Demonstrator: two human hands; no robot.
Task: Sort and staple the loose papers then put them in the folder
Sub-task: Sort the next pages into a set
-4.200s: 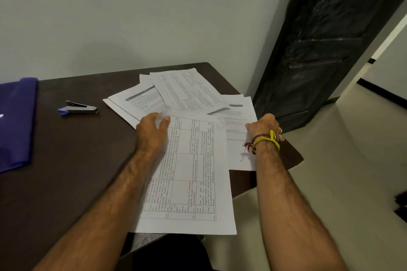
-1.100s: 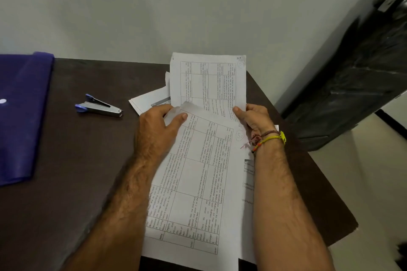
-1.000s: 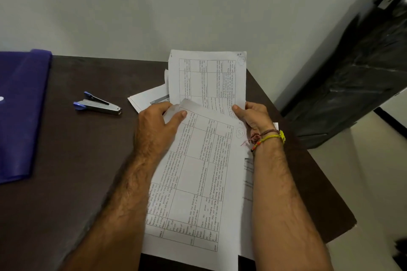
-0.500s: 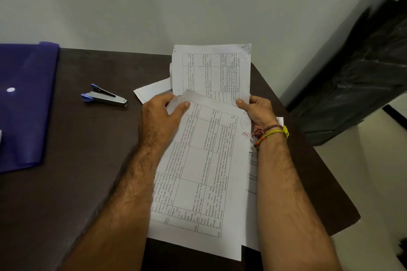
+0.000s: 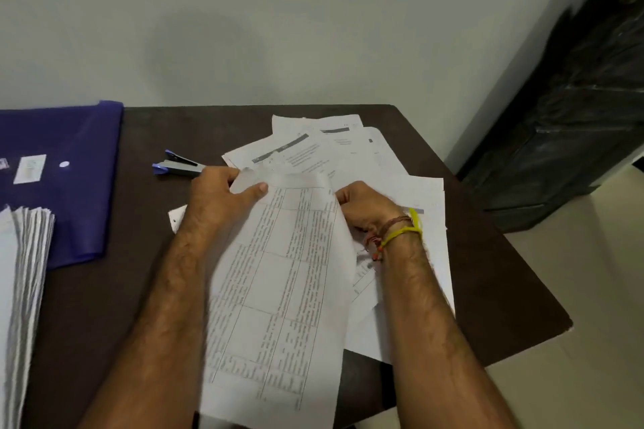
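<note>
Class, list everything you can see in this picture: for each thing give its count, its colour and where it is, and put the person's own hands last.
table: one, dark brown, under everything
folder: one, blue, far left on the table
stapler: one, blue and grey, beyond the left hand
table sheet: one, white, held by both hands
loose papers: several, white, fanned beyond the hands
paper stack: one, white, left edge
door: one, black, right
left hand: pinches the sheet's top left corner
right hand: grips the sheet's right edge

Perhaps home office: desk (image 5: 104, 306), papers (image 5: 313, 157)
</note>
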